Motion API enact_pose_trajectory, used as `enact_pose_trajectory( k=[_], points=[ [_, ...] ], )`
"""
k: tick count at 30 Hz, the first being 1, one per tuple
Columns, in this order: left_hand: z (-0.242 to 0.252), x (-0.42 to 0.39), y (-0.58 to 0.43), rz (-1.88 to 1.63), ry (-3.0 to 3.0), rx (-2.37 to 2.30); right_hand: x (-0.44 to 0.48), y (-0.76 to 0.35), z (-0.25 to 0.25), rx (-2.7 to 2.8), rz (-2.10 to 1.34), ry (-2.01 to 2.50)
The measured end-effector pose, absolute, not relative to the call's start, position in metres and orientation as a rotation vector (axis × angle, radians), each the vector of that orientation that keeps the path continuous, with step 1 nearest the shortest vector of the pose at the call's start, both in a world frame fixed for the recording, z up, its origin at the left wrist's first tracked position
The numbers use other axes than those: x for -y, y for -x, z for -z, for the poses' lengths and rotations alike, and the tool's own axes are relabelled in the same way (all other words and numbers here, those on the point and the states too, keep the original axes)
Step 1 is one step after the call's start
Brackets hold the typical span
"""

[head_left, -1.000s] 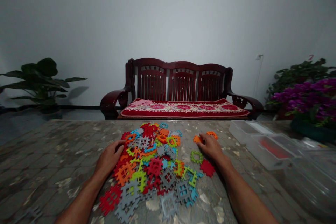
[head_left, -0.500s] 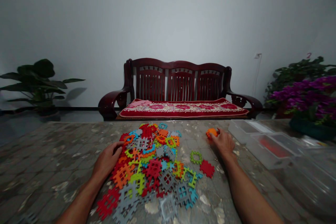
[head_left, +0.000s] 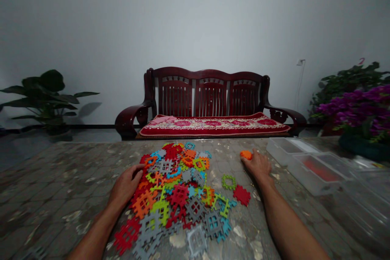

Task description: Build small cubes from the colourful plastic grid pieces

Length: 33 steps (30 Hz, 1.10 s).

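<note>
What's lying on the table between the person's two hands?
In the head view, a heap of colourful plastic tiles lies between left hand and right hand.

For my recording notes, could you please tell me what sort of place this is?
Probably a home living room: a carved dark-wood bench with a red floral cushion stands against the wall, leafy plants flank it, and colourful interlocking tiles lie on a patterned table.

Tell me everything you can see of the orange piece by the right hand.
Small, flat, matte orange piece, edges seemingly notched like the tiles in the pile; blur hides whether it is one or a stack. It lies on the mottled table, apart from the pile, near the clear boxes. The right hand's fingertips touch its near side.
</note>
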<state>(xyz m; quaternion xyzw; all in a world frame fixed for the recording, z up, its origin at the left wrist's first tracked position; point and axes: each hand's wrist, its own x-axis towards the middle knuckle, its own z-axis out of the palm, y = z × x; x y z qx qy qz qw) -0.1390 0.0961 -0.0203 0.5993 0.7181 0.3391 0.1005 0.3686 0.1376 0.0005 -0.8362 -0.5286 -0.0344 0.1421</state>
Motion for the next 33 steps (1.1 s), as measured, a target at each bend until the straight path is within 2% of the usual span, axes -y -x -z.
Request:
enact_pose_trajectory(
  k=[4, 7, 12, 16, 23, 33],
  points=[
    [0.022, -0.096, 0.139, -1.024, -1.776, -2.119, -0.135, -0.368, 0.001, 1.484, 0.18, 2.363],
    [0.025, -0.096, 0.139, -1.019, -1.775, -2.113, -0.135, -0.359, 0.002, 1.546, 0.276, 2.118],
    [0.026, -0.097, 0.139, -1.004, -1.772, -2.109, -0.142, -0.316, 0.01, 1.958, -0.077, 1.636],
    [0.024, -0.095, 0.138, -0.995, -1.781, -2.109, -0.145, -0.278, 0.014, 2.162, -0.228, 1.425],
    [0.019, -0.093, 0.133, -0.996, -1.774, -2.111, -0.138, -0.254, 0.009, 2.312, -0.193, 1.431],
    [0.018, -0.092, 0.132, -1.019, -1.767, -2.118, -0.135, -0.255, 0.008, 2.132, -0.226, 1.47]
  ],
)
